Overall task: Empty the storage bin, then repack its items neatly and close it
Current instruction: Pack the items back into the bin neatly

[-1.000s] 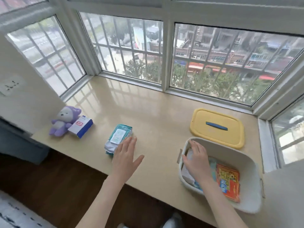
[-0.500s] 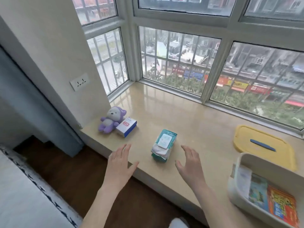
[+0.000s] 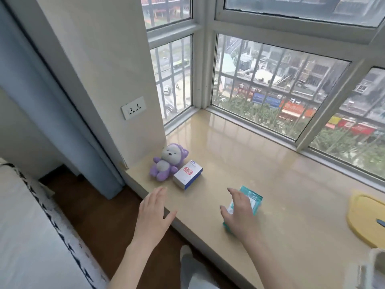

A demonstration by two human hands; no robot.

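A teal pack of wipes [image 3: 253,200] lies on the beige window ledge [image 3: 250,163]. My right hand [image 3: 239,213] rests on top of the pack with fingers spread over it. My left hand [image 3: 153,213] hovers open above the ledge's front edge, holding nothing. A purple plush toy [image 3: 167,161] and a white and blue box [image 3: 187,174] sit at the ledge's left end. The yellow lid [image 3: 366,217] lies at the right edge of view. Only a blurred corner of the white bin [image 3: 377,265] shows at the bottom right.
A wall with a socket plate [image 3: 133,107] ends the ledge on the left. Barred windows run along the back. Dark wood floor [image 3: 93,205] and a white bed cover [image 3: 31,236] lie below on the left.
My view has swung left, pushing the bin almost out of frame. My right hand left the bin, crossed the ledge and came down onto the wipes pack. My left hand drew back from the pack.
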